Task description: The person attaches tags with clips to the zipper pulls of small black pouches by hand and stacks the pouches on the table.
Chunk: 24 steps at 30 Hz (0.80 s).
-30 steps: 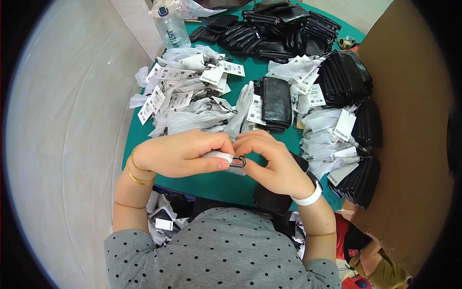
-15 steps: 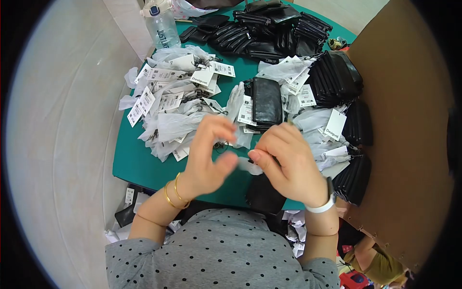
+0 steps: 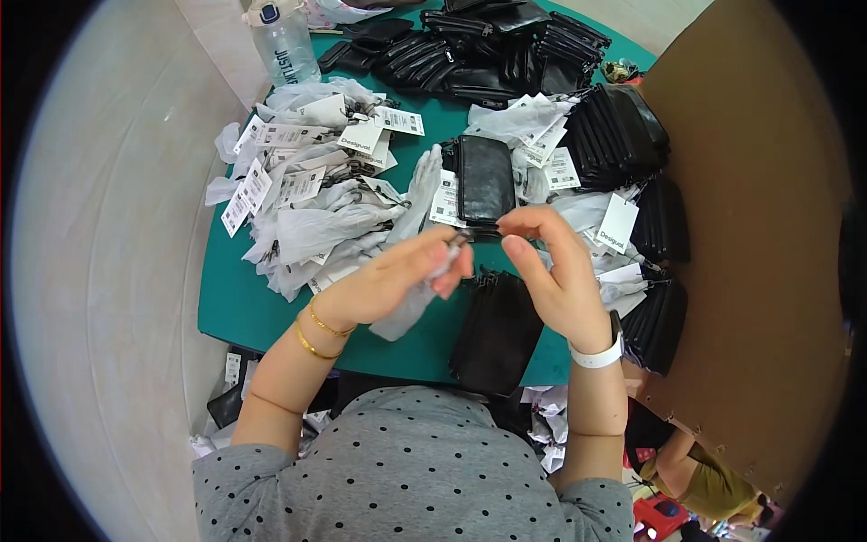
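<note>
My left hand (image 3: 406, 275) is closed on a white tissue strip (image 3: 404, 312) with a small dark clasp at its top. Fingers curved and apart, my right hand (image 3: 555, 271) holds nothing visible, to the right of the clasp. Below and between the hands lies a stack of black pouches (image 3: 495, 334) near the table's front edge. Another black pouch (image 3: 486, 181) lies beyond my hands, with a white tag (image 3: 447, 199) at its left side. A pile of tissue-wrapped straps (image 3: 316, 226) with tags spreads to the left.
Black pouches (image 3: 452, 63) are heaped at the back of the green table (image 3: 244, 312). More stacks (image 3: 614, 135) line the right side beside a cardboard panel (image 3: 750, 226). A bottle (image 3: 284, 45) stands back left. Another person (image 3: 700, 479) is at lower right.
My hands have moved apart from the clasp they both held. The left hand, open half a second ago, now grips a tissue strip; the right has opened. The pouch stack in front is more exposed.
</note>
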### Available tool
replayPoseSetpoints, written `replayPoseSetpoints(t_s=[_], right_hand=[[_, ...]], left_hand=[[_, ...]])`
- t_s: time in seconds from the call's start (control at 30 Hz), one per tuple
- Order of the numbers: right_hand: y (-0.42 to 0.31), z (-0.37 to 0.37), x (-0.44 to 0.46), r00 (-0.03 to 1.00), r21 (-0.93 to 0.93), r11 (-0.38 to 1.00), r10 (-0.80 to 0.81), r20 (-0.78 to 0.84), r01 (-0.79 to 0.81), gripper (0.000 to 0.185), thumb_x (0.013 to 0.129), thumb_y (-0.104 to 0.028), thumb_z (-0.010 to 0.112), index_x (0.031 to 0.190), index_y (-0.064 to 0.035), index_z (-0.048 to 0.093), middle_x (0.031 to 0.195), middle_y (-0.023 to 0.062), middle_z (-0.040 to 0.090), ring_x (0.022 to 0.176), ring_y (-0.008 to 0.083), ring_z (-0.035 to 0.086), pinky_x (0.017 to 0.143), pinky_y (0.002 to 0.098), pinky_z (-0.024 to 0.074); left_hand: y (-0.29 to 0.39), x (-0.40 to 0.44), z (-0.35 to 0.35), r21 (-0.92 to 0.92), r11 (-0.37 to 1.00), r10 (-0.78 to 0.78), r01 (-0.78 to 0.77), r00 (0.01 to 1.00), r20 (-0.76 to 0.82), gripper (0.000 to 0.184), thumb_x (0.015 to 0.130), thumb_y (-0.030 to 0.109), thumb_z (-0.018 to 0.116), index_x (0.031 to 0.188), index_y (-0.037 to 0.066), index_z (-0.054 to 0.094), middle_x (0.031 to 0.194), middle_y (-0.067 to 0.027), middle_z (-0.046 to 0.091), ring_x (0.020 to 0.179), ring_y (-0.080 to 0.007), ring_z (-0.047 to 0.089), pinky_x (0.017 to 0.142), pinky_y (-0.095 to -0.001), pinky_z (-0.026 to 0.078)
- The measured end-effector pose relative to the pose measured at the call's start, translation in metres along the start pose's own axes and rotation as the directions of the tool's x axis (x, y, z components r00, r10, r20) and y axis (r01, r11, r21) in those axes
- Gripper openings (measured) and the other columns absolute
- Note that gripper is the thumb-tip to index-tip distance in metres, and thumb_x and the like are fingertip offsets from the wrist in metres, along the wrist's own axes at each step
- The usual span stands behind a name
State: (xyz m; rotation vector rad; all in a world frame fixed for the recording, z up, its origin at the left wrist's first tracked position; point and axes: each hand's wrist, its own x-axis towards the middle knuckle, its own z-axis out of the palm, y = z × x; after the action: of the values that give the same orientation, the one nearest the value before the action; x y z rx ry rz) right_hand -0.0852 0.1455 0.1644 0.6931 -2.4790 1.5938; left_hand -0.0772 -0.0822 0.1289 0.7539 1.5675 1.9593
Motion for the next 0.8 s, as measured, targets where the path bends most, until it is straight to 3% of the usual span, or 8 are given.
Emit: replayPoseSetpoints(t_s=[0.03,0.07,0.13,0.17,0.33,0.43,0.5,0.8], right_hand=[[0.012,-0.001,-0.006,1.000,-0.192,0.981,0.006,0.003,-0.006,0.019,0.089,-0.018,0.071,0.097,-0.0014,0.066,0.091,0.0131,0.063,0.085,0.0303,0.063,0.077,0.0377,0.0502],[0.019,-0.001,-0.012,1.000,-0.191,0.982,0.008,0.003,-0.007,0.019,0.089,-0.018,0.071,0.097,-0.0014,0.066,0.091,0.0131,0.063,0.085,0.0303,0.063,0.077,0.0377,0.0502],[0.028,0.000,-0.025,0.974,-0.565,0.825,0.128,0.185,-0.001,0.021,0.085,-0.020,0.074,0.094,-0.0019,0.067,0.092,0.0129,0.064,0.087,0.0326,0.063,0.076,0.0375,0.0506],[0.033,0.006,-0.029,0.971,-0.586,0.810,0.167,0.171,-0.036,0.022,0.081,-0.020,0.076,0.091,-0.0023,0.068,0.090,0.0121,0.064,0.087,0.0341,0.062,0.074,0.0396,0.0506],[0.042,0.022,-0.038,0.985,-0.608,0.794,0.119,0.124,-0.019,0.015,0.081,-0.014,0.074,0.088,-0.0039,0.067,0.086,0.0103,0.062,0.085,0.0314,0.061,0.074,0.0414,0.0497],[0.044,0.026,-0.039,0.997,-0.557,0.828,-0.041,0.065,0.070,0.012,0.081,-0.011,0.073,0.086,-0.0046,0.065,0.084,0.0089,0.061,0.084,0.0290,0.061,0.076,0.0404,0.0487],[0.043,0.027,-0.041,0.990,-0.498,0.858,-0.137,0.023,0.130,0.011,0.081,-0.009,0.072,0.086,-0.0047,0.064,0.083,0.0084,0.061,0.083,0.0281,0.060,0.077,0.0396,0.0476],[0.034,0.029,-0.043,0.991,-0.375,0.918,-0.136,0.015,0.132,0.017,0.080,-0.005,0.075,0.086,-0.0035,0.059,0.077,0.0094,0.059,0.070,0.0295,0.058,0.063,0.0392,0.0445]], left_hand=[[-0.003,-0.005,-0.003,-0.050,0.999,-0.010,0.005,0.996,-0.090,0.043,0.108,0.039,0.035,0.109,0.001,0.055,0.083,-0.0009,0.048,0.079,-0.0106,0.045,0.076,-0.0257,0.040],[-0.006,-0.009,-0.005,-0.101,0.995,-0.025,0.006,0.983,-0.180,0.038,0.108,0.036,0.037,0.110,0.003,0.056,0.083,0.0001,0.047,0.079,-0.0093,0.044,0.077,-0.0246,0.040],[-0.010,-0.014,-0.001,-0.079,0.996,-0.051,0.033,0.970,-0.239,0.037,0.108,0.034,0.037,0.110,0.003,0.056,0.085,0.0001,0.047,0.080,-0.0090,0.044,0.076,-0.0245,0.039],[-0.013,-0.014,0.002,0.023,0.996,-0.081,0.091,0.954,-0.287,0.039,0.108,0.035,0.036,0.109,0.002,0.056,0.083,0.0013,0.045,0.077,-0.0102,0.042,0.073,-0.0257,0.038],[-0.017,-0.004,0.019,0.164,0.939,-0.226,0.302,0.902,-0.367,0.034,0.107,0.031,0.039,0.111,0.005,0.060,0.076,-0.0002,0.044,0.073,-0.0118,0.041,0.070,-0.0278,0.038],[-0.038,0.002,0.024,0.396,0.877,-0.073,0.271,0.890,-0.449,0.025,0.104,0.024,0.046,0.111,0.007,0.062,0.071,-0.0056,0.050,0.069,-0.0159,0.046,0.067,-0.0312,0.038],[-0.050,0.003,0.027,0.670,0.710,0.162,0.219,0.874,-0.457,0.017,0.099,0.019,0.052,0.107,0.006,0.060,0.077,-0.0115,0.064,0.072,-0.0282,0.060,0.080,-0.0366,0.037],[-0.048,0.008,0.038,0.851,0.449,0.263,0.272,0.870,-0.417,0.012,0.091,0.019,0.057,0.099,0.010,0.061,0.070,-0.0054,0.058,0.067,-0.0246,0.053,0.078,-0.0379,0.032]])
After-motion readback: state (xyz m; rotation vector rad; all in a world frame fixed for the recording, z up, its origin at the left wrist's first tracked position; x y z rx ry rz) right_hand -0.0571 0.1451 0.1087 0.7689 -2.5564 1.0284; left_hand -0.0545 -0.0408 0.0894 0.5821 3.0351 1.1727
